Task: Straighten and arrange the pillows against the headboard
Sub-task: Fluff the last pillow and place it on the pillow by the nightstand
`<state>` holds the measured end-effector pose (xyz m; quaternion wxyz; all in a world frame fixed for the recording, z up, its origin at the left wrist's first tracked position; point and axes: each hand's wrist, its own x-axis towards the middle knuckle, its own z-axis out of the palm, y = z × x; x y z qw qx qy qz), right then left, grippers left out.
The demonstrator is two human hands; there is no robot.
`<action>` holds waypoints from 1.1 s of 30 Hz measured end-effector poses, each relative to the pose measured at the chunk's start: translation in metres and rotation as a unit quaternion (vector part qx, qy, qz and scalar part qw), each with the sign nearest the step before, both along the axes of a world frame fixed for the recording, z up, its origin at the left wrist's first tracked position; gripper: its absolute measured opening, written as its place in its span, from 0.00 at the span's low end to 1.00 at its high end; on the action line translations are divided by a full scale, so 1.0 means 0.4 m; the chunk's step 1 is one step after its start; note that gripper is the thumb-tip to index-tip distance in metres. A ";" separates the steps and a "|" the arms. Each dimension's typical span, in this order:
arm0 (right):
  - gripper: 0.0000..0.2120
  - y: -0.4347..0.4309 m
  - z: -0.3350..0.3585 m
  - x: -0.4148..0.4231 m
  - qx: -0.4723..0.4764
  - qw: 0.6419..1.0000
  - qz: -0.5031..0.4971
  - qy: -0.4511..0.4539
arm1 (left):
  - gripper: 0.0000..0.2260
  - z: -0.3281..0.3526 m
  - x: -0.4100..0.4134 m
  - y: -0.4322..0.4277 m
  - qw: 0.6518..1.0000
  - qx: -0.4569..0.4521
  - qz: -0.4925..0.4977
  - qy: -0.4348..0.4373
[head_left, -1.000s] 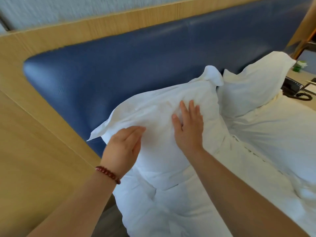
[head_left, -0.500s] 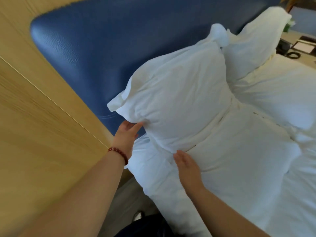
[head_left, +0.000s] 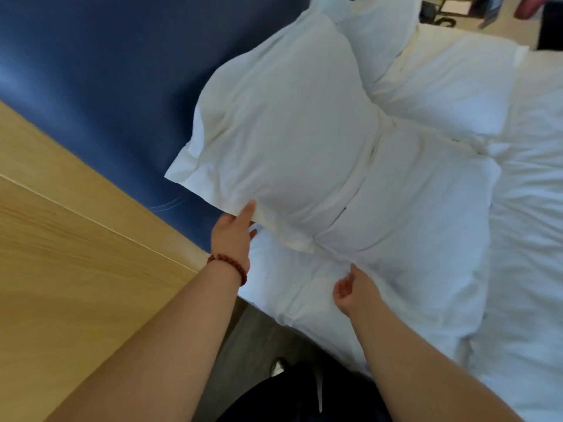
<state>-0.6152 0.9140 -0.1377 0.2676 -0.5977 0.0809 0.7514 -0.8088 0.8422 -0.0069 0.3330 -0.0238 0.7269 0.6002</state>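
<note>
Pinching the pillow by its lower edge, your left hand is steadying it upright against the headboard. Your right hand is curling over the bedding; I cannot tell if it is gripping. You should be lifting, not dragging, while squaring it.
</note>
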 end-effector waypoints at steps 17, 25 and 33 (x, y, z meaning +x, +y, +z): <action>0.09 -0.035 0.000 0.112 0.060 0.973 -0.223 0.024 | 0.17 -0.133 0.032 0.039 0.981 -0.017 -0.173 -0.089; 0.14 -0.045 -0.017 0.260 0.045 0.968 -0.242 -0.055 | 0.16 -0.168 0.059 0.048 0.984 -0.046 -0.141 -0.099; 0.16 -0.016 -0.023 0.370 0.071 0.952 -0.292 -0.057 | 0.16 -0.244 0.229 0.085 0.956 -0.062 -0.191 -0.213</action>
